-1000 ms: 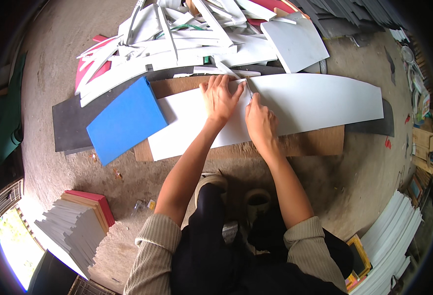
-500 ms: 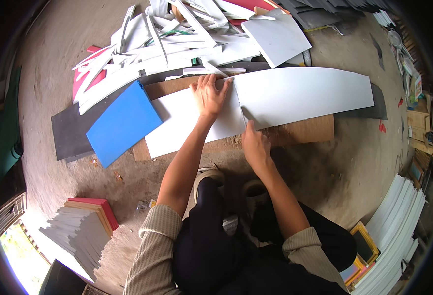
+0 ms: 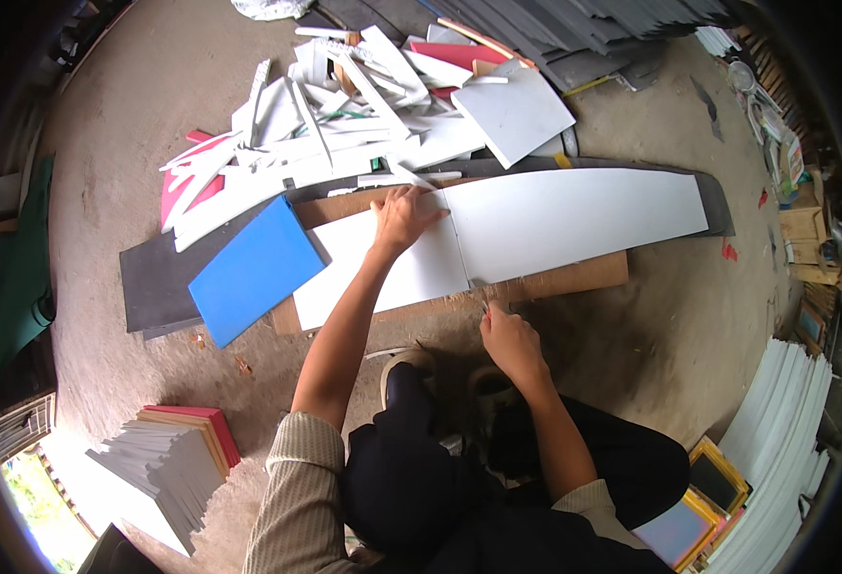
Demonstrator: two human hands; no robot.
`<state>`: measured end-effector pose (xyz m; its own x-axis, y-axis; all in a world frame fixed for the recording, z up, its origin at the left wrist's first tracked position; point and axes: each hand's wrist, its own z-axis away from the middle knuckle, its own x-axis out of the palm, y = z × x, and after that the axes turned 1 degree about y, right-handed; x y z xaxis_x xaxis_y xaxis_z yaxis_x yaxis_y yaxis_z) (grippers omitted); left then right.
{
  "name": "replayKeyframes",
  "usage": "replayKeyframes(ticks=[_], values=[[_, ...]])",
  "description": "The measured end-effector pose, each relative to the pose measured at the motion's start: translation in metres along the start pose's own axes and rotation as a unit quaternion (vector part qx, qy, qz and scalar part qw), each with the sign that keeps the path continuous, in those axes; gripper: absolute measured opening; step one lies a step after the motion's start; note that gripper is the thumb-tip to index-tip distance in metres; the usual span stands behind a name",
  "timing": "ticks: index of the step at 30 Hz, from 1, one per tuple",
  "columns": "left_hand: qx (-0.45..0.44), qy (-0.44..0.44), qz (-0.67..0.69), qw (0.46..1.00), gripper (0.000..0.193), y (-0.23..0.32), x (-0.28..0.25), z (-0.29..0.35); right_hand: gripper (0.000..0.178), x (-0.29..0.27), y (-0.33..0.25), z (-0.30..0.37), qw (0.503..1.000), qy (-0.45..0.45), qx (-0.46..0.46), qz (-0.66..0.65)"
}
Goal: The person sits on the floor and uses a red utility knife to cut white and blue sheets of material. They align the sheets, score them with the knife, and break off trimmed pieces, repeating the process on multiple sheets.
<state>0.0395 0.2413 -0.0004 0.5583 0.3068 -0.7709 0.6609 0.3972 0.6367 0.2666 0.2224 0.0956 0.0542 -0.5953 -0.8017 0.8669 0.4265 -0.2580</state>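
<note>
Left hand [image 3: 404,218] spread flat on white sheet [image 3: 497,234]; right hand [image 3: 509,340] curled, its grip unclear.

- Right hand [image 3: 509,340]: whatever it grips is too small to identify.
- Brown board [image 3: 555,279]: mostly covered by the long white sheet [image 3: 574,215].
- Stack of white panels [image 3: 775,450]: cut off at the dark fisheye rim.
</note>
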Motion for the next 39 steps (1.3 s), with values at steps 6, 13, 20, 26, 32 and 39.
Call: replayKeyframes(ticks=[6,13,20,26,32,39], values=[[0.073,0.105,-0.065,0.990,0.042,0.045,-0.035,0.010,0.023,-0.057,0.002,0.033,0.993,0.117,-0.015,-0.020],[0.171,0.184,-0.090,0.964,0.031,0.099,-0.051,0.032,0.021,-0.073,0.006,0.019,0.955,0.275,-0.039,-0.102],[0.189,0.166,-0.102,0.963,0.024,0.108,-0.040,0.063,0.022,-0.052,-0.007,0.006,0.952,0.293,-0.043,-0.076],[0.181,0.167,-0.104,0.964,0.026,0.104,-0.042,0.072,0.027,-0.036,-0.021,0.005,0.947,0.313,-0.060,-0.052],[0.157,0.158,-0.098,0.970,0.028,0.113,-0.040,0.074,0.029,-0.031,-0.020,0.004,0.949,0.310,-0.048,-0.037],[0.157,0.161,-0.087,0.971,0.029,0.107,-0.040,0.070,0.020,-0.033,-0.031,0.000,0.952,0.299,-0.027,-0.058]])
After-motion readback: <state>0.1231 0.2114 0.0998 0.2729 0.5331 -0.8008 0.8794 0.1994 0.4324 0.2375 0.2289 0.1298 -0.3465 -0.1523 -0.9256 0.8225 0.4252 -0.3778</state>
